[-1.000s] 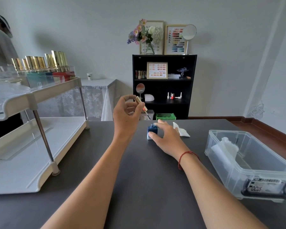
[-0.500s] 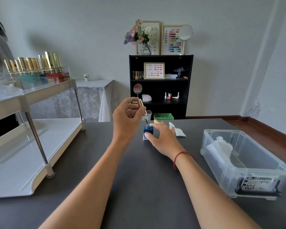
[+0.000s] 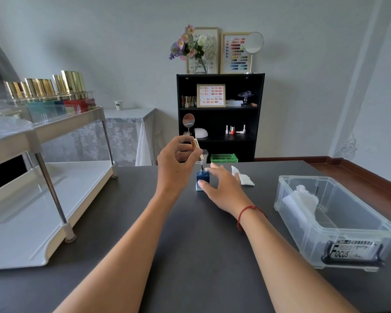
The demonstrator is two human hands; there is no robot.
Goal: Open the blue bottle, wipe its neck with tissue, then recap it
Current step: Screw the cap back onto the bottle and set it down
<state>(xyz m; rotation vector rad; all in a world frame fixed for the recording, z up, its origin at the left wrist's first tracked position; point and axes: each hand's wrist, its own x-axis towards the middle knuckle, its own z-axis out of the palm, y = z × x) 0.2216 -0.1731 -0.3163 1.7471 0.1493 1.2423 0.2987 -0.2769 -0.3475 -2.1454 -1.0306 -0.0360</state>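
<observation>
While the dark table (image 3: 190, 256) fills my view, I see the clear bin (image 3: 339, 224) at its right edge. My right hand (image 3: 224, 190) clamps thumb and fingers on the blue bottle (image 3: 202, 178), upright mid-table. My left hand (image 3: 174, 163) pinches the gold cap (image 3: 197, 149), tilted, brush tip at the bottle's neck. Crumpled tissue (image 3: 243, 177) lies just beside my right hand.

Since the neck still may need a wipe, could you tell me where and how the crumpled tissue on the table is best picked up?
Pinch the tissue at its raised, crumpled peak, coming from above with the right hand, which lies nearest. It sits flat on the table just right of the blue bottle, so side edges probably offer little to grip.
</observation>
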